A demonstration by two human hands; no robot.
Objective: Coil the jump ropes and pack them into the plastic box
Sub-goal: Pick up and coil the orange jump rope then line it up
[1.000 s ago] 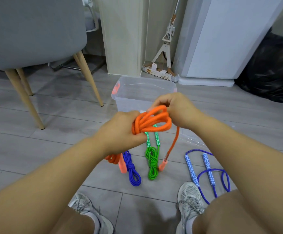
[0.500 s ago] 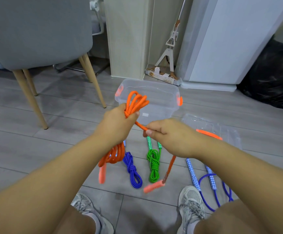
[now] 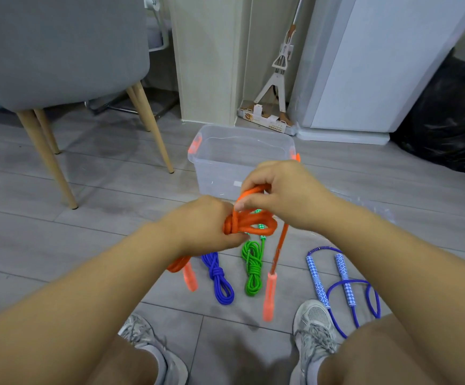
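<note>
Orange rope (image 3: 256,222): bunched into a short bundle of loops, held in the air between your hands, in front of the plastic box (image 3: 217,173) and not yet in it.
Change: half a second ago your right grip drew the loose tail low and to the right while the loops stood up out of your left fist. Now that hand has come up over the bundle and carried the tail across it.
Meaning: this looks like one more binding turn round the coil, so the tie-off is under way but not finished.
Left grip (image 3: 206,223): clamped round the left end of the bundle, fingers curled tight.
Right grip (image 3: 284,195): pinches a strand at the top of the bundle, just above and right of your left hand.
Tail: drops from under your right hand to a blurred hanging handle (image 3: 269,295), clear of the floor (image 3: 87,190). The second handle (image 3: 190,279) dangles below your left hand.
Box: open-topped, directly behind your hands.
Done already: a blue coil (image 3: 220,279) and a green coil (image 3: 252,270) lie tied on the floor beneath your hands.
Left to do: a purple rope (image 3: 345,284) with patterned handles lies loose beside your right shoe (image 3: 313,326).
</note>
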